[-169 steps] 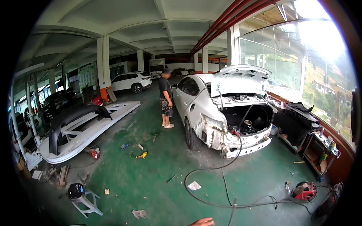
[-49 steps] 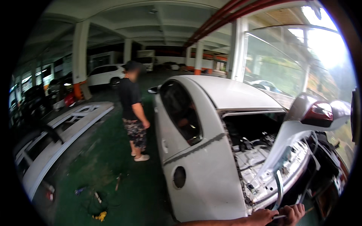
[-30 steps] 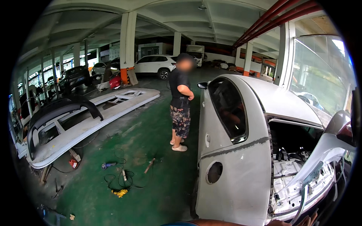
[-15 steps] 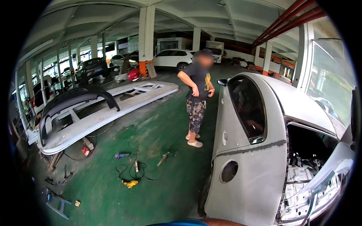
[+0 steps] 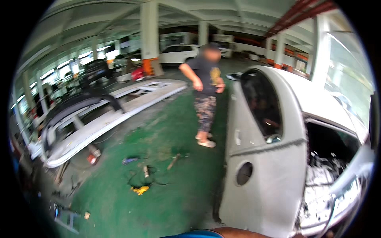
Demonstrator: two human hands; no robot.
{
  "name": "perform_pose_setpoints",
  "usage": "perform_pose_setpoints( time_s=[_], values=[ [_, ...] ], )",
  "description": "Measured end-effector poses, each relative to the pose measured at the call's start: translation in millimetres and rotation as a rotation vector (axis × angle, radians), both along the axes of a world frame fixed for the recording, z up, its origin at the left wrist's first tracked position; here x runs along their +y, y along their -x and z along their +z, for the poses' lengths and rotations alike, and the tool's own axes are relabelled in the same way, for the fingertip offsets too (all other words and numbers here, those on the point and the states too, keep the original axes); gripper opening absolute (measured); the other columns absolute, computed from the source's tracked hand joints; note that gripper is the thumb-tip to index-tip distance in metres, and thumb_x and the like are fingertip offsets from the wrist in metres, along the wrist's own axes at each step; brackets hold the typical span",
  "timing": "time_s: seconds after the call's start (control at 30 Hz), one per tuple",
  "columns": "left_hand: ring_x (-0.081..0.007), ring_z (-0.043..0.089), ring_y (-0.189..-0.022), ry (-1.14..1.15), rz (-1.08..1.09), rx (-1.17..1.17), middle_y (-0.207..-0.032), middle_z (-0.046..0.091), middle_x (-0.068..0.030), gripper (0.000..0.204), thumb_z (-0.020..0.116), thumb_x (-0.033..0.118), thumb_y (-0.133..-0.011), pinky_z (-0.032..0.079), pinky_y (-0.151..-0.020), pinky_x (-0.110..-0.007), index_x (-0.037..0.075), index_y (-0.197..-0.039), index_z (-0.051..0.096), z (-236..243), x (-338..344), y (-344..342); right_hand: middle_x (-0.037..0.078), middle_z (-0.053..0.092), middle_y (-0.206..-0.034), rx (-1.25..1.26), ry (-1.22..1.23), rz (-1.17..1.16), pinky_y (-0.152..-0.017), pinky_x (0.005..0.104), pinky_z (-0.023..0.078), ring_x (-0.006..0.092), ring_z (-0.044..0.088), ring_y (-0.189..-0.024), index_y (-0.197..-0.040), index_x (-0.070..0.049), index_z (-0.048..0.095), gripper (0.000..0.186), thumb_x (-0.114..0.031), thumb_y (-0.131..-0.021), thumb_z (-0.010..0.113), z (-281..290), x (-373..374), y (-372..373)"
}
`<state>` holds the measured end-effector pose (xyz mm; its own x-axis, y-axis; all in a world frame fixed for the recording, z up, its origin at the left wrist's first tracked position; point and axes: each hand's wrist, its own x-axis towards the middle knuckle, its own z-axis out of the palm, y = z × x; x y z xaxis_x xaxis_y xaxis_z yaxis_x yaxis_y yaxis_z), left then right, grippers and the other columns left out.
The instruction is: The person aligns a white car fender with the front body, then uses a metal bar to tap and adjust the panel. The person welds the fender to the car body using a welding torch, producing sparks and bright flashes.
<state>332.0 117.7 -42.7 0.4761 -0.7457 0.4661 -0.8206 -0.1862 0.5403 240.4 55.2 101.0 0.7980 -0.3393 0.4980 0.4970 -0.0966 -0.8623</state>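
Observation:
Part of my forearm (image 5: 238, 234) and some blue fabric (image 5: 190, 235) show at the lower edge; I cannot make out either hand. Just in front, to the right, is the pale sedan (image 5: 264, 186), with a dark seam across its rear panel and a round opening (image 5: 244, 172). At its open back, bare metal panels (image 5: 317, 196) and a loose pale body piece (image 5: 353, 170) are blurred. A person in a dark T-shirt (image 5: 204, 79) and camouflage shorts stands beside the sedan, hands near the waist.
At left, a white platform frame (image 5: 71, 148) bears a black bumper (image 5: 79, 104). Cables, a blue grinder (image 5: 129, 160), a yellow tool (image 5: 139, 189) and a grey step (image 5: 65, 220) lie on the green floor (image 5: 111, 198). Behind are pillars (image 5: 149, 31) and parked vehicles (image 5: 178, 55).
I have come closer to the sedan since the earliest frame and turned left. My hands, seen gripping something at its back, have left view. The other person has turned toward me.

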Motion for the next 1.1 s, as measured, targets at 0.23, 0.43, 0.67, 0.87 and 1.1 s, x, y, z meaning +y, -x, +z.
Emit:
perform_pose_setpoints(
  time_s=[0.23,0.43,0.67,0.87,1.1],
  values=[
    [-0.031,0.071,-0.072,0.184,0.069,-0.02,-0.078,0.069,-0.0087,0.015,0.065,0.025,-0.092,0.055,-0.057,-0.047,0.011,-0.092,0.06,18,20,1,0.011,0.069,-0.074,0.556,0.299,0.136,-0.066,0.0311,0.056,0.0198,0.069,-0.067,-0.092,0.003,0.066,0.018,-0.007,-0.077,0.068,67,-23,4],
    [-0.0302,0.07,-0.069,0.171,0.114,-0.078,-0.074,0.065,-0.0072,0.018,0.065,0.026,-0.095,0.055,-0.054,-0.043,0.011,-0.096,0.056,23,25,3,0.005,0.073,-0.091,-0.171,1.428,-0.487,-0.065,0.039,0.051,0.026,0.067,-0.074,-0.093,-0.008,0.069,0.025,-0.004,-0.069,0.067,55,-16,-3],
    [-0.0297,0.07,-0.066,0.186,0.197,-0.083,-0.074,0.068,-0.005,0.02,0.062,0.032,-0.098,0.053,-0.049,-0.043,0.013,-0.095,0.057,25,22,16,0.009,0.065,-0.089,-0.284,0.906,-1.056,-0.111,0.0548,0.034,0.0306,0.063,-0.095,-0.078,-0.005,0.057,0.02,-0.01,-0.071,0.075,-6,20,-14],
    [-0.0345,0.069,-0.072,0.212,0.176,0.024,-0.079,0.067,-0.0097,0.018,0.06,0.029,-0.099,0.053,-0.053,-0.048,0.012,-0.096,0.055,31,32,9,0.026,0.038,-0.156,-0.627,0.215,-0.552,-0.121,0.0491,0.024,0.0352,0.032,-0.149,-0.091,-0.006,0.05,0.04,-0.043,-0.107,0.047,-44,26,-37],
    [-0.0343,0.069,-0.066,0.213,0.186,-0.062,-0.077,0.067,-0.0082,0.019,0.061,0.032,-0.098,0.053,-0.05,-0.047,0.013,-0.095,0.058,28,33,11,0.019,0.067,-0.126,-0.504,-0.53,-0.281,-0.091,0.0355,0.051,0.0251,0.061,-0.12,-0.087,-0.011,0.051,0.04,-0.045,-0.109,0.045,-52,-4,-21]
  ],
)
